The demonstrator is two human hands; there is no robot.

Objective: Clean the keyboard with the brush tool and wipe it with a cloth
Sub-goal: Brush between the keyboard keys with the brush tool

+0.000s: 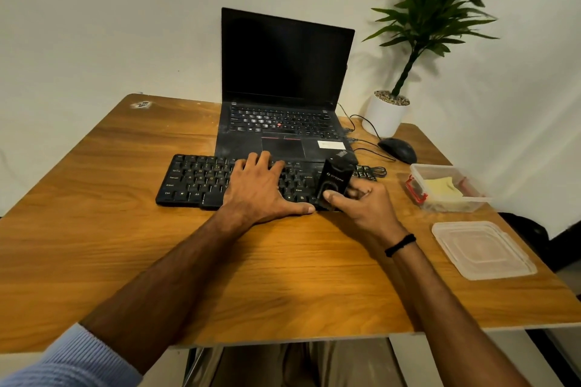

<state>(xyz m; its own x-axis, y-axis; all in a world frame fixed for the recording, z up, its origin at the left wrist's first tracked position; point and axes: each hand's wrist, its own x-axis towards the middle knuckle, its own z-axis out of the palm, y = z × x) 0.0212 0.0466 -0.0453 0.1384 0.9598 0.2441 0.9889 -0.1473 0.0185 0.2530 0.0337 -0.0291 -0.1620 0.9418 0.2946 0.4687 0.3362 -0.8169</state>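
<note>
At the middle of the wooden table (125, 245), just in front of the open laptop (283, 72), I see the black keyboard (201, 181) lying flat with its long edge toward me. From my feed the left hand (261, 188) lies spread across its middle keys, palm down, fingers straight and splayed, the thumb stretched along the near edge. The right hand (361, 201) grips the black brush tool (334, 179) at the keyboard's right end, fingers curled round its lower body with the thumb across the front. The tool stands nearly upright, tipped slightly away (I cannot make out its bristles, nor whether they touch the keys). A dark wristband (400, 244) circles the right wrist, and a light blue sleeve (69, 358) shows on the left arm at the bottom corner.

Further out, the laptop's screen is dark and its palm rest looks dusty. To its right a black mouse (397, 149) sits with its cable running back toward the laptop. Nearer me on that side stands a clear plastic container (471, 199) holding the folded yellow cloth (441, 187) and a red item (413, 190) at its left end that I cannot identify. Its lid (482, 250) lies flat on the table just in front of it. A potted plant (386, 116) in a white pot stands at the far right corner against the wall.
</note>
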